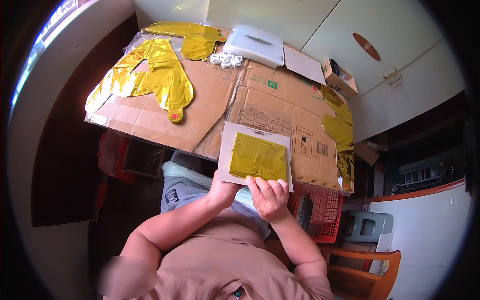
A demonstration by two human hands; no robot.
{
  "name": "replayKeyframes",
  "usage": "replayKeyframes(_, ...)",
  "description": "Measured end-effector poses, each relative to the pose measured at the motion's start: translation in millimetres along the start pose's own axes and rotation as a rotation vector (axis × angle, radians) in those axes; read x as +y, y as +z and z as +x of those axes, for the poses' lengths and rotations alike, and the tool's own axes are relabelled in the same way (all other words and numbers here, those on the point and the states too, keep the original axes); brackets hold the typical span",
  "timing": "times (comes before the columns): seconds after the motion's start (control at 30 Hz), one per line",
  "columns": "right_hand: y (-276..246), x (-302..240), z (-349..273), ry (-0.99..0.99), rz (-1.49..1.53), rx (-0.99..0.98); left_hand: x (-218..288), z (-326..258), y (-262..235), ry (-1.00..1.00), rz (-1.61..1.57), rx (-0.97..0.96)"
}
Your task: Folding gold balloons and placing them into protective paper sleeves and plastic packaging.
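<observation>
A white card [226, 150] is held up at the near edge of the cardboard-covered table, with a folded gold foil balloon [258, 156] lying flat on it. My left hand [223, 193] grips the card's lower left side, its fingers mostly hidden underneath. At the lower edge of the folded foil, my right hand [270, 199] has thumb and fingers pinched on the foil and perhaps the card too. To the left lies a flat gold A-shaped foil balloon [170, 80] with a red mark on its tab.
Another gold balloon [197, 42], a bundle of white string [226, 60] and a whitish plastic box [255, 44] sit at the back. Gold foil [337, 126] hangs along the right edge, near a small carton [342, 80]. Below stand a red crate [330, 216] and wooden chair [387, 280].
</observation>
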State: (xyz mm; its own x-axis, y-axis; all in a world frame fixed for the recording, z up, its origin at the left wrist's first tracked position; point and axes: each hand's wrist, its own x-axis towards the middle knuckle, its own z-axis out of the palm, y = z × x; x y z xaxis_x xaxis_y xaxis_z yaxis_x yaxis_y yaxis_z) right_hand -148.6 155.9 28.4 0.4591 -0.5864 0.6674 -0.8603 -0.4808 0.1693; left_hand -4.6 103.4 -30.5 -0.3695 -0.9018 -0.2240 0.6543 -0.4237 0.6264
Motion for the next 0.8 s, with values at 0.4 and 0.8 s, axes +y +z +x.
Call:
replayKeyframes(0.4,19,18,11,0.11,-0.01,-0.016,6,-10,11,-0.136,0.115,0.011)
replayKeyframes(0.8,27,23,20,0.11,-0.048,0.004,10,-9,11,-0.11,0.257,-0.007)
